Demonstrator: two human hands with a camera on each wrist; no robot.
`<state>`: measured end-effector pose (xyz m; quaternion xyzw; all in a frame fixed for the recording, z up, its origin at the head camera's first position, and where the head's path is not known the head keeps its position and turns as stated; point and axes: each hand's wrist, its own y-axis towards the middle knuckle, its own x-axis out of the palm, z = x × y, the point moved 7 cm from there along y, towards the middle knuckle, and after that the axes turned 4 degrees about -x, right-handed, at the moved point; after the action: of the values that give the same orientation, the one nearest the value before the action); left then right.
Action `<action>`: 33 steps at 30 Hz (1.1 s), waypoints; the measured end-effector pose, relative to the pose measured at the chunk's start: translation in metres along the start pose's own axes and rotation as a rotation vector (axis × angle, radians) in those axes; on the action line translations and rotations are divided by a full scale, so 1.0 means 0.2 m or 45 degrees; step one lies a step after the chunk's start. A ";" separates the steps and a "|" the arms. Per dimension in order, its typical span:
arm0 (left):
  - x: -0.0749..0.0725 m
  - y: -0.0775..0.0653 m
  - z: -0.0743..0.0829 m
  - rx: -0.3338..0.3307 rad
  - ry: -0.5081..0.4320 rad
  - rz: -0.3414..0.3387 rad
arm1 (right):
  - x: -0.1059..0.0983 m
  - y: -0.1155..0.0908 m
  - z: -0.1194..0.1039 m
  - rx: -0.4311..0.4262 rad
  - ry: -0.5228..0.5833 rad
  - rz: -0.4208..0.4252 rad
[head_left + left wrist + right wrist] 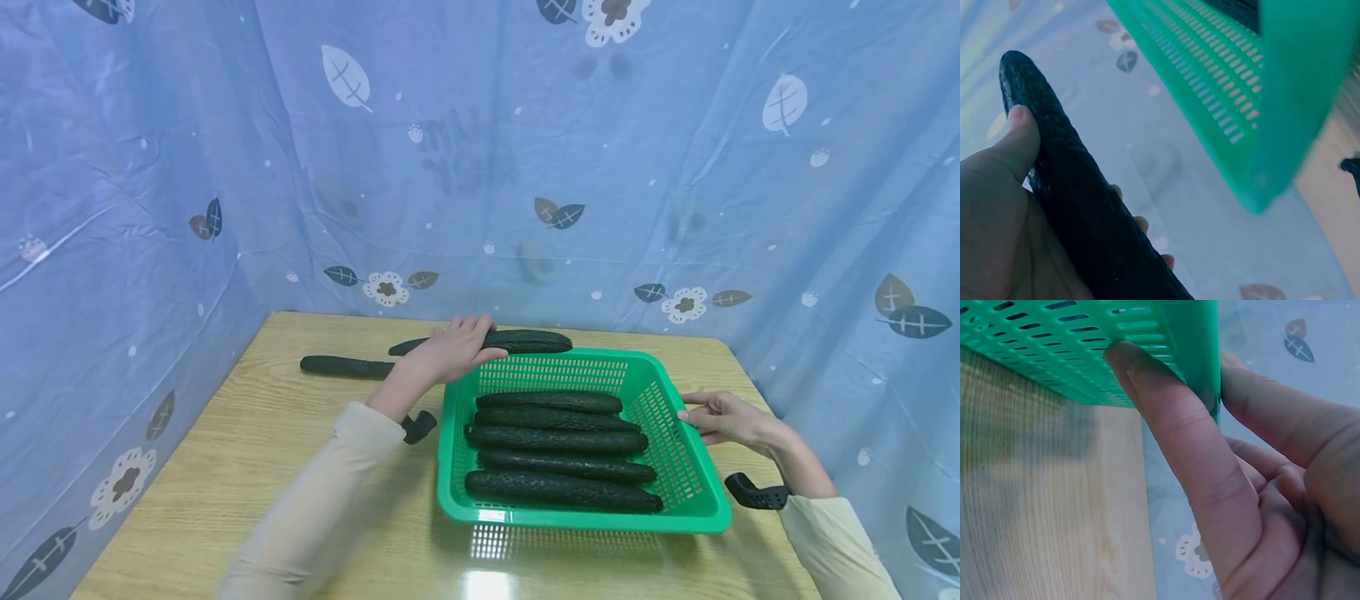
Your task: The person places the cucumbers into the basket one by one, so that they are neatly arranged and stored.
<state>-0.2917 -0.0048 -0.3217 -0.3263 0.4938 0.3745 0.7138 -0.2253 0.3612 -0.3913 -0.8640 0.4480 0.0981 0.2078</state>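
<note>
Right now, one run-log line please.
left hand grips dark green cucumber | right hand pinches green plastic basket rim | five cucumbers inside

Five cucumbers in basket, two cucumbers behind it on table

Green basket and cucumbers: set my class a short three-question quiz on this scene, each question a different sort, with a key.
1. How many cucumbers lie inside the green basket?
2. True or false: the left hand has its grip on a cucumber behind the basket.
3. What does the right hand touch? A) a loose cucumber B) the basket's rim C) the wooden table

Key
1. Five, lying side by side.
2. True; in the left wrist view, thumb and fingers curl round it. Another cucumber lies free on the table, further left.
3. B; the thumb and a finger pinch the rim.
</note>
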 end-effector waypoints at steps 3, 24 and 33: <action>0.01 0.02 0.05 0.013 0.029 -0.012 | -0.01 0.00 0.01 0.012 -0.009 0.008; 0.12 0.17 0.33 0.092 0.155 -0.061 | -0.01 0.00 0.01 0.010 0.024 -0.008; 0.21 0.24 0.40 0.048 0.162 -0.043 | -0.01 0.00 0.02 0.027 0.034 0.006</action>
<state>-0.2868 0.0950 -0.3429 -0.3442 0.5397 0.3315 0.6931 -0.2270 0.3647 -0.3945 -0.8619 0.4538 0.0821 0.2106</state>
